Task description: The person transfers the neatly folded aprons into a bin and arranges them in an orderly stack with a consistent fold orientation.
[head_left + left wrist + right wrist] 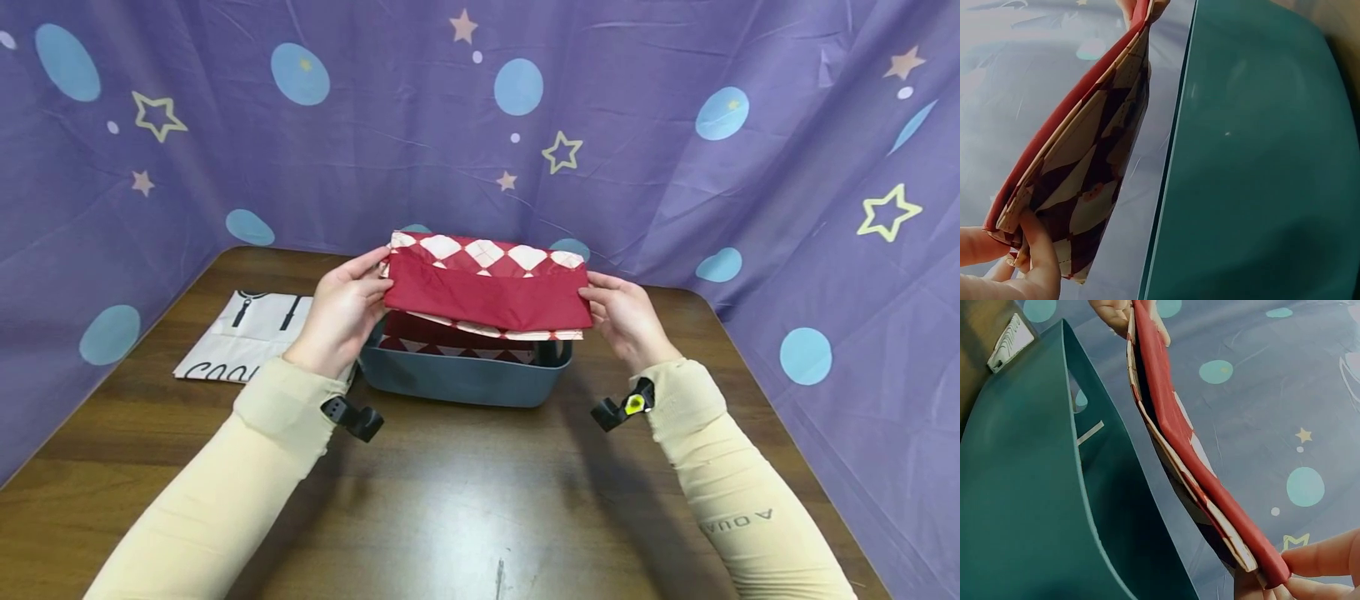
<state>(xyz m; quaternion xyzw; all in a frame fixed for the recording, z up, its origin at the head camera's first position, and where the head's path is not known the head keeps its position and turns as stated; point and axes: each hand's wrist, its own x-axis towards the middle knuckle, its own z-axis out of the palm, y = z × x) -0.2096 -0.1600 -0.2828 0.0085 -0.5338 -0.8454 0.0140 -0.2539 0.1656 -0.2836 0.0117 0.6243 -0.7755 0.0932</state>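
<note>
Both hands hold up a folded red cloth [487,292] with white diamonds, stretched level above a blue-green bin [457,382]. At its left end, my left hand [339,315] pinches the folded layers; the left wrist view shows fingers [1040,250] against the diamond-patterned side. My right hand [628,323] pinches the opposite end, and in the right wrist view its fingers [1322,559] grip the red edge. Inside the bin, below the held cloth, lies more dark red patterned fabric [450,352], partly hidden by the bin's front wall and the cloth.
Left of the bin, a folded white cloth [232,337] with black print lies on the wooden table [420,500], partly behind my left hand. A purple curtain [420,150] with stars and blue spots surrounds the table's back and sides.
</note>
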